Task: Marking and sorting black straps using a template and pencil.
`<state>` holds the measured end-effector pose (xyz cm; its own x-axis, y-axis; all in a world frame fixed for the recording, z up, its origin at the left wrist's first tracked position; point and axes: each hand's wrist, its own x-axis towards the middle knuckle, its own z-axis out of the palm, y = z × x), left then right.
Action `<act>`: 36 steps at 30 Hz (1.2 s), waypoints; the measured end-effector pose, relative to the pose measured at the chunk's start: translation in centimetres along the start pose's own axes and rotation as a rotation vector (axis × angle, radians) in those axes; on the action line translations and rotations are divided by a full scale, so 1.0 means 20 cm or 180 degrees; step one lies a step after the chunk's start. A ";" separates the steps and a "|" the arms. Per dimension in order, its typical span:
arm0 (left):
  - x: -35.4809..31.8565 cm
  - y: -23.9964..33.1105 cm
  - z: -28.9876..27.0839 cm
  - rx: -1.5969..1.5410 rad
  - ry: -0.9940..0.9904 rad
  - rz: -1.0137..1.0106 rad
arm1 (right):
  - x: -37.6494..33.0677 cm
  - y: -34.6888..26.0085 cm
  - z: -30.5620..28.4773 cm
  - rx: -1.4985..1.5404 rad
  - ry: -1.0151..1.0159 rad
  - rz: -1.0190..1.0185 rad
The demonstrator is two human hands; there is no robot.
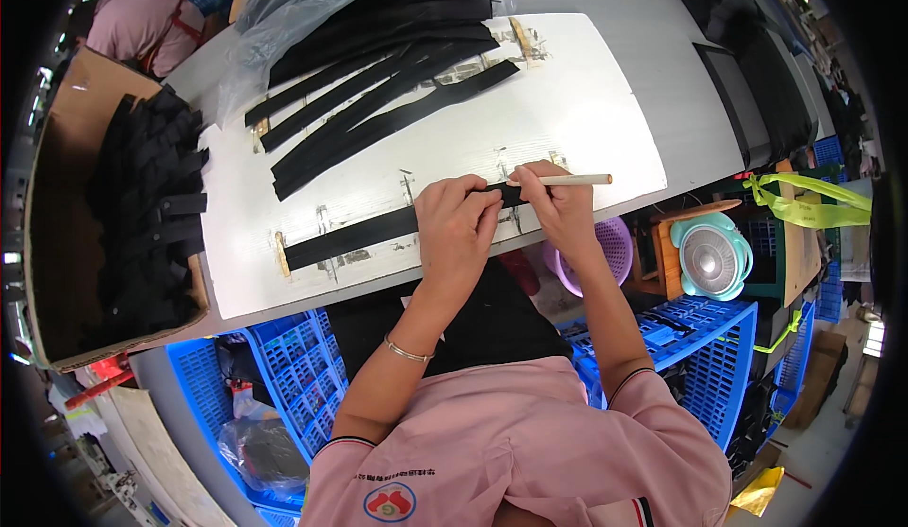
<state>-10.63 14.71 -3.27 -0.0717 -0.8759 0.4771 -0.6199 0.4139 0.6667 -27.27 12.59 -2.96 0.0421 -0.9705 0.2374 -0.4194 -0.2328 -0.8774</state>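
Observation:
A black fabric strip (364,234) lies along the near edge of a white board (605,82) marked with dark lines. My left hand (457,219) presses on the strip towards its right end, fingers bent and close together. In my right hand (558,203) is a pale, slim marking pen (575,180), its tip at the strip beside my left fingers. Farther up the board, several loose black strips (378,115) lie fanned out, below a thick stack of more strips (407,16). The strip's right end is partly hidden by my hands.
At the left stands a cardboard box (57,177) full of black strips. Clear plastic film (284,26) covers part of the stack. Blue crates (700,338), a purple basket (605,253) and a small teal fan (711,255) are beside the table. Another person (142,21) is at the far left.

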 end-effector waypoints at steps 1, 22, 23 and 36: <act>0.00 0.00 0.00 -0.0005 0.0008 -0.0013 | 0.00 0.00 0.01 -0.0008 -0.0014 0.0000; 0.00 -0.03 -0.02 0.0007 0.0162 0.0006 | 0.01 -0.02 0.00 -0.0133 -0.0236 -0.0348; -0.01 -0.03 -0.02 0.0026 0.0094 0.0078 | 0.00 -0.02 -0.01 -0.0234 -0.0285 -0.0238; 0.24 -0.18 0.00 0.0514 -0.0186 0.0668 | -0.07 0.05 0.02 0.0737 0.0548 0.0202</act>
<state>-8.83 9.07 -3.43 -0.2539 -0.7899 0.5582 -0.7029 0.5472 0.4545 -27.39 13.59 -4.35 -0.1402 -0.9633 0.2288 -0.1973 -0.1993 -0.9599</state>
